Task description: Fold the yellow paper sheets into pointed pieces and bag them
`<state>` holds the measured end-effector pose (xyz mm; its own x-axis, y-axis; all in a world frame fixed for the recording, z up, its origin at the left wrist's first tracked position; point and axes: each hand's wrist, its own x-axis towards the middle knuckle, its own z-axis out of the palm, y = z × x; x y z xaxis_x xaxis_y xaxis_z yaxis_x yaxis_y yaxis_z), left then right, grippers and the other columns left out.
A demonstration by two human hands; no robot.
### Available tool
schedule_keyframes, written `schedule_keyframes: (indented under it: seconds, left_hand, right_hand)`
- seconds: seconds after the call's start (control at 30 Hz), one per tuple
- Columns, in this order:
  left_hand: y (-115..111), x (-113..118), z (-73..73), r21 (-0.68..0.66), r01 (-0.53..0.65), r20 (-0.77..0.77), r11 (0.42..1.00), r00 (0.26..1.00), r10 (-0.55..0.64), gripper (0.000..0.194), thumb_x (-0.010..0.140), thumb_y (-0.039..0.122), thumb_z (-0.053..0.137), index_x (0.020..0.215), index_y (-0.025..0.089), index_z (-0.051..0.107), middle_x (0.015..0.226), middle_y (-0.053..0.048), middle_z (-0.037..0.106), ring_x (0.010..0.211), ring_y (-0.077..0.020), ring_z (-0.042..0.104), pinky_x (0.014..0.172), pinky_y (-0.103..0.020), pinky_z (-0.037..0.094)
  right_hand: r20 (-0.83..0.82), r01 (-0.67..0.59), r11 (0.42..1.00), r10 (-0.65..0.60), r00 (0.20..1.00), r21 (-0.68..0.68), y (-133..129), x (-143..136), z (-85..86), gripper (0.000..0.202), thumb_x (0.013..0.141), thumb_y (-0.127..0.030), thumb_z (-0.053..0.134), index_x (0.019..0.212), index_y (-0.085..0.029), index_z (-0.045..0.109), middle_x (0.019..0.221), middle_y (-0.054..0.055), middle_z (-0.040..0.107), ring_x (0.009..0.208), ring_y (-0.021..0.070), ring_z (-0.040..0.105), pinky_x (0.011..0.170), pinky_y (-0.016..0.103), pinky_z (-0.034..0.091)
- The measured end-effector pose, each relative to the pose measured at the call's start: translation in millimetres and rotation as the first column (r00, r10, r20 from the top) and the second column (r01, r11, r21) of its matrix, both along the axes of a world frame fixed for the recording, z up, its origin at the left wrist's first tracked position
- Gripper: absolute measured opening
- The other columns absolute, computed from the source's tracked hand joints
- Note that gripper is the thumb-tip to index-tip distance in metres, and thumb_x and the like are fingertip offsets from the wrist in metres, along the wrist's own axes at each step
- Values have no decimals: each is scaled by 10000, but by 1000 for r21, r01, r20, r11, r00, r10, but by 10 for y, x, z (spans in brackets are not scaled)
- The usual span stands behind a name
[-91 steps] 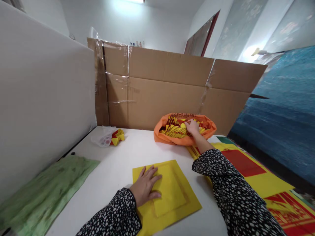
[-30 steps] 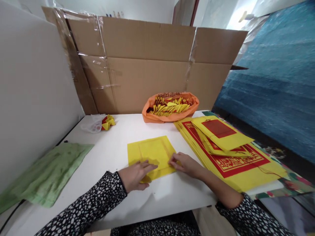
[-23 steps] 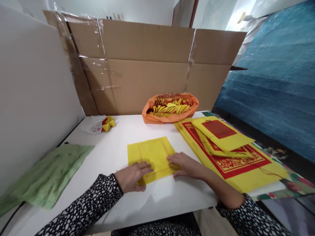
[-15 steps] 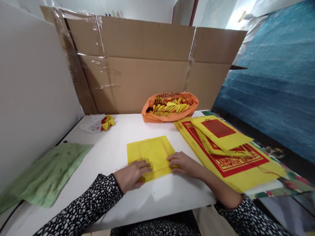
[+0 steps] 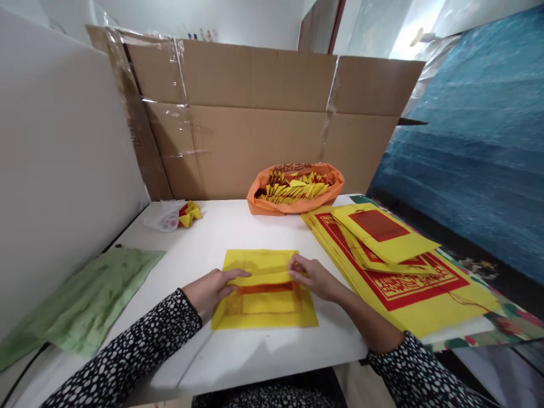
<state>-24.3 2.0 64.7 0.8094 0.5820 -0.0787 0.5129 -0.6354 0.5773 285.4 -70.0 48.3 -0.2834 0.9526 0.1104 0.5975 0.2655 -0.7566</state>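
Rectangular yellow paper sheet (image 5: 266,304) between left grip (image 5: 209,289), thumb and forefinger parted, and right grip (image 5: 313,276), apparently pinching sheet's right side. Half second ago plain yellow; now narrow red strip (image 5: 266,287) shows between grips: folding seems under way.

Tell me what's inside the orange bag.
The orange bag holds many folded yellow-and-red pieces, packed closely together. Only the upper ones show; whatever lies beneath them, and the bag's bottom, is covered.
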Motion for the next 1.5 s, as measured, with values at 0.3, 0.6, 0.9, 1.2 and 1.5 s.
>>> schedule_keyframes:
  seconds: [0.3,0.6,0.9,1.2,1.5]
  left_hand:
    - [-145,320,-164,542,150,-176,827,982,-62,471,923,111,476,1374,247,459,1499,-100,400,1427,-287,269,1147,-576,174]
    - [-48,639,-598,533,73,-199,843,979,42,472,972,428,453,1418,277,420,1480,-114,427,1371,-344,361,1069,-600,296]
    - [-84,730,-561,485,56,-284,873,954,96,490,975,342,473,1450,262,380,1532,-122,333,1397,-388,296,1060,-682,268]
    - [-77,741,-650,509,2,-234,861,963,136,475,977,295,465,1445,285,386,1528,-112,348,1395,-384,302,1066,-699,245]
    - [-60,739,-697,520,-9,-221,854,965,145,480,985,287,436,1459,301,359,1540,-104,327,1409,-370,275,1076,-695,217]
  right_hand:
    - [214,188,977,-205,955,98,509,-86,-371,112,855,-167,531,757,-208,567,762,7,619,742,176,567,687,268,391]
    - [241,214,963,-249,938,161,693,-83,-490,125,870,-165,519,754,-212,514,787,3,553,743,172,527,683,276,384]
    - [212,242,961,-266,940,135,738,-53,-544,103,871,-213,522,768,-210,531,795,7,579,752,174,548,698,282,398]
    - [211,256,960,-275,938,116,768,-44,-552,118,892,-225,510,775,-213,526,795,4,589,751,173,554,694,281,390]
    - [239,258,955,-287,928,146,778,-45,-591,119,908,-230,508,792,-215,527,810,0,596,759,169,562,700,278,404]
